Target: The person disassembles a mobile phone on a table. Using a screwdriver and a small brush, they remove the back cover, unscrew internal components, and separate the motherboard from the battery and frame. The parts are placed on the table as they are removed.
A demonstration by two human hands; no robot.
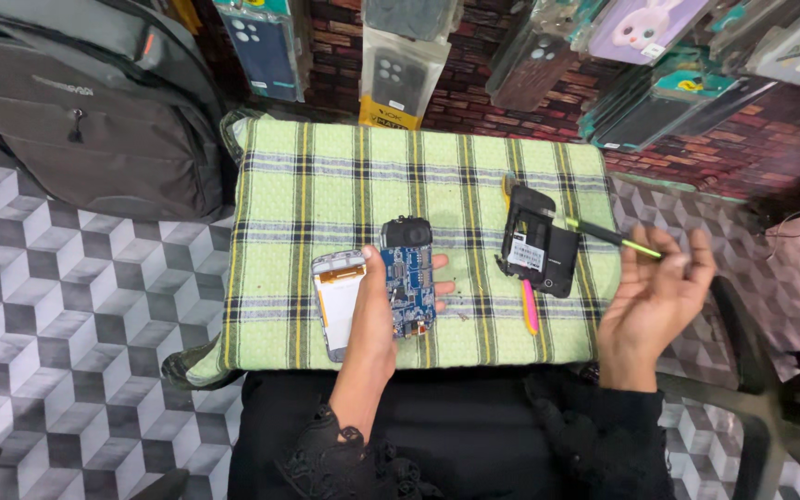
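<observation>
A blue phone circuit board [408, 278] is gripped by the left hand [377, 310] over the green checked cloth [326, 176], touching a white display panel [337, 301]. A green-tipped screwdriver [615, 237] is pinched in the right hand [652, 301], its tip by the black phone housing [539, 252]; a pink tool [531, 307] is seen below.

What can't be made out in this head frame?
- Blue circuit board: left edge hidden under the left hand.
- Green-and-black tool: rear end hidden in the right hand fingers.
- Pink tool: upper part under the black phone housing.
</observation>
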